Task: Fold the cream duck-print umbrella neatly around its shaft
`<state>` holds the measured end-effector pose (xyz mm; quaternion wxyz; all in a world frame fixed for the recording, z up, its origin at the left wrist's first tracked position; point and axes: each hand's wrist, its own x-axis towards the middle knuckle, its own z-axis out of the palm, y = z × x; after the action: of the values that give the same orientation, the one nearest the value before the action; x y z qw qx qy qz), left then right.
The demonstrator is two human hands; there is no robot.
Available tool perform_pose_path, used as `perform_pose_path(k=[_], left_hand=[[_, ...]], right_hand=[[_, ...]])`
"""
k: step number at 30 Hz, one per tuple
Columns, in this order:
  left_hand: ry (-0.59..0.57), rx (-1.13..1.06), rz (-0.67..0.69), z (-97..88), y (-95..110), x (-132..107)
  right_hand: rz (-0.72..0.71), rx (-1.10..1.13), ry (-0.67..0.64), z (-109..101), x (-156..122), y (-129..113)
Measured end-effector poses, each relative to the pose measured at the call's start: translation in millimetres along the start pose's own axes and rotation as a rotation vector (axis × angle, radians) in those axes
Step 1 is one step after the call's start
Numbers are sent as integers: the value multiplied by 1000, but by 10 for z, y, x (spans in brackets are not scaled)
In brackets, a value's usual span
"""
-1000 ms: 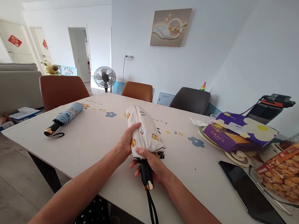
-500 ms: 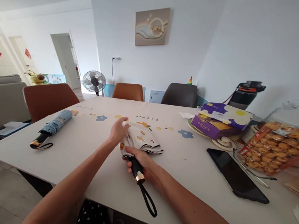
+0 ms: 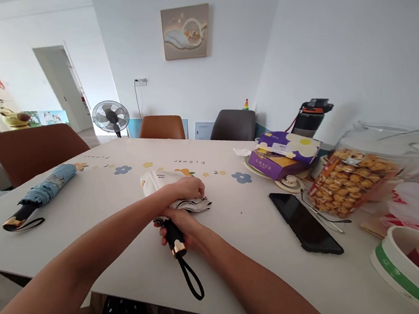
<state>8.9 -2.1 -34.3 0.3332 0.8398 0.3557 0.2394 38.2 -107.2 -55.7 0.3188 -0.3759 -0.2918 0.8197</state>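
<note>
And the left forearm (image 3: 127,225) masks part of the white umbrella (image 3: 152,182); whether the left hand (image 3: 190,187) pinches cloth, can't tell! The black handle (image 3: 173,233) partly screens the right hand (image 3: 185,224); the right edge slices 1 green-banded round thing (image 3: 392,263), 1 dark speck (image 3: 241,212) too small to name

One head-worn camera, looking from above near edge of table (image 3: 254,222), forward and down across top to far edge, wall (image 3: 137,34) beyond. Left hand (image 3: 190,187) and right hand (image 3: 182,224) close to lens, mid-view. Near edge slants through bottom of view; near left corner falls outside frame.
</note>
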Motion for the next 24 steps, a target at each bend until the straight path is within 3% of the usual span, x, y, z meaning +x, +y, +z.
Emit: perform_pose_path(k=[3,7,13,18,21,24], left_hand=[[68,53,36,-35,86,-43],[323,22,86,-153,287,-141],[621,-290,116,-609,452,-496],[821,16,81,-958,327,-1064],[852,185,-111,-1009,164,-1402],[860,114,-249,-970,-4,-1624]], right_hand=[[0,0,5,-3,2,-2],[-7,38,-6,4,-22,-18],[-26,36,46,41,-76,-44],[-77,31,93,12,-89,-87],[-106,40,131,-40,-88,-132],[-114,73,142,-88,-91,-171]])
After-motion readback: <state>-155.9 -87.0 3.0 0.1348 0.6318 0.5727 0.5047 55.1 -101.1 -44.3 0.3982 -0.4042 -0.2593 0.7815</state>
